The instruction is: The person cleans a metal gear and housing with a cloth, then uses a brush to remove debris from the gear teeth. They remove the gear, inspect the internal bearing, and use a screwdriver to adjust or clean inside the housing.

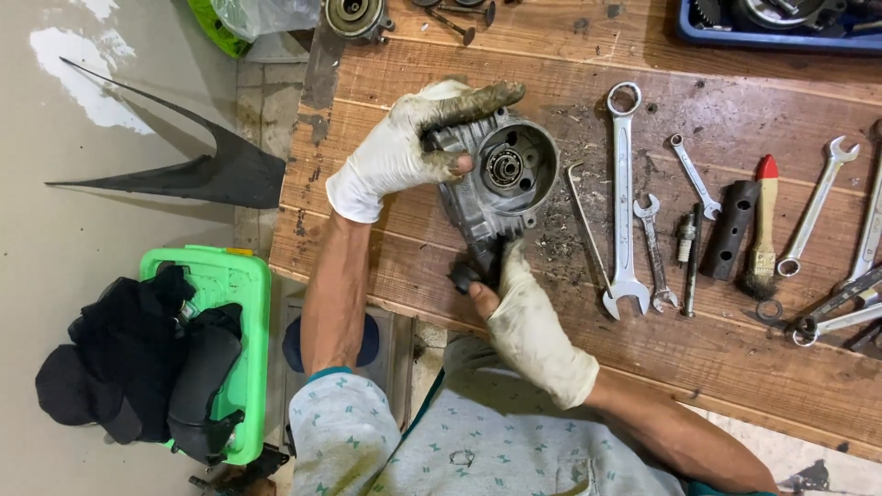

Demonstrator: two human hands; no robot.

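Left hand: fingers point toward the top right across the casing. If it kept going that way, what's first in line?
Likely the big combination wrench. The left hand lies over the grey metal casing, fingers aimed up and right; past the casing only bare wooden bench lies before the wrench's ring end. Depth unclear.

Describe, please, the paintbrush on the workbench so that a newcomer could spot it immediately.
Start at the wooden workbench and look right of the grey metal housing held in the gloved hands, past the long spanner. The paintbrush lies beside a dark tube. Alone among steel tools, it has a pale wooden handle tipped red.
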